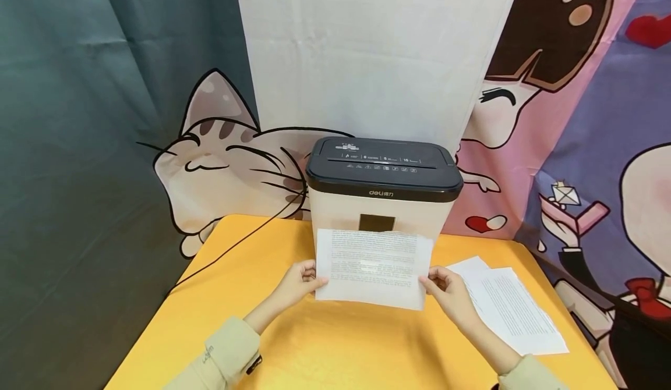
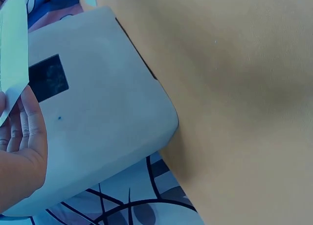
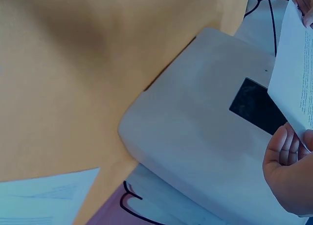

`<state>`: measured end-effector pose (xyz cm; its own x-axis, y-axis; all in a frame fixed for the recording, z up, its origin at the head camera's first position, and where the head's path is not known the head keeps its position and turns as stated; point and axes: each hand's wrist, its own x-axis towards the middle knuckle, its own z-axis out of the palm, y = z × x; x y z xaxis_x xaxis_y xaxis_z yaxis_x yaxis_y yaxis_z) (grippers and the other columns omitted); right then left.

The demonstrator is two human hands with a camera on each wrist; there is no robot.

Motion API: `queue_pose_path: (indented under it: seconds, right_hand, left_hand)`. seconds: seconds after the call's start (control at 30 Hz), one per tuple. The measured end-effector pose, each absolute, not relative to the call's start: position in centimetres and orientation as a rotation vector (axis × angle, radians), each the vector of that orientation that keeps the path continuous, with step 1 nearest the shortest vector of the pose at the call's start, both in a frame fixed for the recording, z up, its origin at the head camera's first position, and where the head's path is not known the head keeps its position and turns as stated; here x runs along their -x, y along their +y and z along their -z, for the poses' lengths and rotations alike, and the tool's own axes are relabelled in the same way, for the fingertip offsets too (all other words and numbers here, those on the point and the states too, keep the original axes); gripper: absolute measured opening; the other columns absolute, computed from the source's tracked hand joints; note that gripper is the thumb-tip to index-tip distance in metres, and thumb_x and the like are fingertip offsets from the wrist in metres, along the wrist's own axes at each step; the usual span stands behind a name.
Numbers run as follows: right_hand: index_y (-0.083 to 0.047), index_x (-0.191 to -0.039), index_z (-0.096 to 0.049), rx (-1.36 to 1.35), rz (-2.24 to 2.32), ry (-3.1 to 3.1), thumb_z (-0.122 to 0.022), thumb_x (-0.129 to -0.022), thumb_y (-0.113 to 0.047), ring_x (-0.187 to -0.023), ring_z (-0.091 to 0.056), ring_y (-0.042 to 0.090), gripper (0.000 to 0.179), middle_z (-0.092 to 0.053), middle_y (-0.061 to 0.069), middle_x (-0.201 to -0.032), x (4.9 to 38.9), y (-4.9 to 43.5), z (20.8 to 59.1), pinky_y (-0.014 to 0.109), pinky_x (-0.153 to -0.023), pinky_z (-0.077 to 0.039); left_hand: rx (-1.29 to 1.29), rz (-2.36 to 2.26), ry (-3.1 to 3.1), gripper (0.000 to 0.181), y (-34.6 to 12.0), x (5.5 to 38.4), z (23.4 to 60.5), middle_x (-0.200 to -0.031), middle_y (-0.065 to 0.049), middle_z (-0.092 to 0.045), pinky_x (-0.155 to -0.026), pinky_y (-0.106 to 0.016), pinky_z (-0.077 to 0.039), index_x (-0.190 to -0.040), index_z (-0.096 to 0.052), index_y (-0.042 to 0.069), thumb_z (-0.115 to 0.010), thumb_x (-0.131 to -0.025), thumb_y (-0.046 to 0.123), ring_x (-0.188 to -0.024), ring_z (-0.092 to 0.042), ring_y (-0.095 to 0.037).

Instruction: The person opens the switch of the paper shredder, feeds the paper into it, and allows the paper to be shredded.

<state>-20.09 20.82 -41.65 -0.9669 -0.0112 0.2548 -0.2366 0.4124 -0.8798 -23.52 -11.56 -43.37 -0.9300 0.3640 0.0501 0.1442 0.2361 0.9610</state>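
A printed sheet of paper is held up in front of a paper shredder with a dark lid and a pale bin. My left hand pinches the sheet's left edge between thumb and fingers. On the opposite edge my right hand pinches it likewise. The sheet's top edge is below the slot in the lid and covers the lower front of the bin. In the left wrist view the left hand grips a corner of the paper; the right wrist view shows the right hand at another corner.
Several printed sheets lie overlapping at the right on the yellow table. A black cord runs from the shredder's left side over the table's left edge. Cartoon-printed cloth hangs close behind the shredder.
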Motion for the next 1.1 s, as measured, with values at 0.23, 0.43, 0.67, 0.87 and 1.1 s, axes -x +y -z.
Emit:
queue_pose_path:
  seconds: [0.23, 0.43, 0.67, 0.87, 1.1]
  right_hand:
    - [0.006, -0.079, -0.060, -0.247, -1.508, -2.440, -0.064, -0.085, 0.003, -0.058, -0.048, 0.001, 0.008, -0.055, -0.001, -0.067, 20.2, 20.7, 41.0, 0.019, -0.054, -0.047]
    - [0.005, -0.078, -0.061, -0.280, -1.469, -2.397, -0.065, -0.085, 0.003, -0.054, -0.042, 0.000, 0.007, -0.054, 0.004, -0.063, 20.7, 20.6, 40.5, 0.019, -0.047, -0.040]
    - [0.006, -0.078, -0.062, -0.268, -1.473, -2.358, -0.063, -0.085, 0.005, -0.055, -0.045, -0.001, 0.007, -0.056, 0.003, -0.061, 21.0, 20.8, 39.2, 0.018, -0.047, -0.038]
    - [0.006, -0.080, -0.061, -0.256, -1.486, -2.361, -0.063, -0.086, 0.002, -0.057, -0.048, -0.001, 0.007, -0.057, -0.003, -0.063, 21.3, 21.1, 38.2, 0.017, -0.049, -0.040]
    - [0.009, -0.083, -0.062, -0.227, -1.507, -2.346, -0.063, -0.086, 0.002, -0.058, -0.053, 0.001, 0.008, -0.058, -0.012, -0.066, 21.5, 21.4, 36.6, 0.015, -0.054, -0.046]
  left_hand:
    - [-0.513, -1.767, 2.363, 0.032, -11.5, 23.6, 43.0, -0.097, -0.029, -0.067, -0.061, -0.022, -0.054, -0.113, -0.056, -0.013, -0.064, -0.086, 0.002, -0.072, -0.064, -0.011]
    - [-0.513, -1.787, 2.412, 0.036, -11.3, 23.9, 42.1, -0.103, -0.027, -0.067, -0.065, -0.017, -0.051, -0.116, -0.056, -0.011, -0.065, -0.086, 0.004, -0.074, -0.061, -0.006]
    - [-0.563, -1.794, 2.420, 0.033, -11.1, 24.8, 40.6, -0.101, -0.028, -0.067, -0.064, -0.019, -0.052, -0.113, -0.058, -0.012, -0.065, -0.087, 0.006, -0.078, -0.065, -0.016]
    - [-0.581, -1.782, 2.484, 0.021, -10.9, 24.6, 38.4, -0.090, -0.024, -0.067, -0.066, -0.017, -0.050, -0.099, -0.062, -0.010, -0.066, -0.086, 0.006, -0.073, -0.058, -0.008]
    - [-0.606, -1.760, 2.537, 0.017, -10.9, 25.5, 38.2, -0.082, -0.016, -0.065, -0.066, -0.018, -0.049, -0.090, -0.062, -0.007, -0.067, -0.086, 0.009, -0.070, -0.055, -0.004]
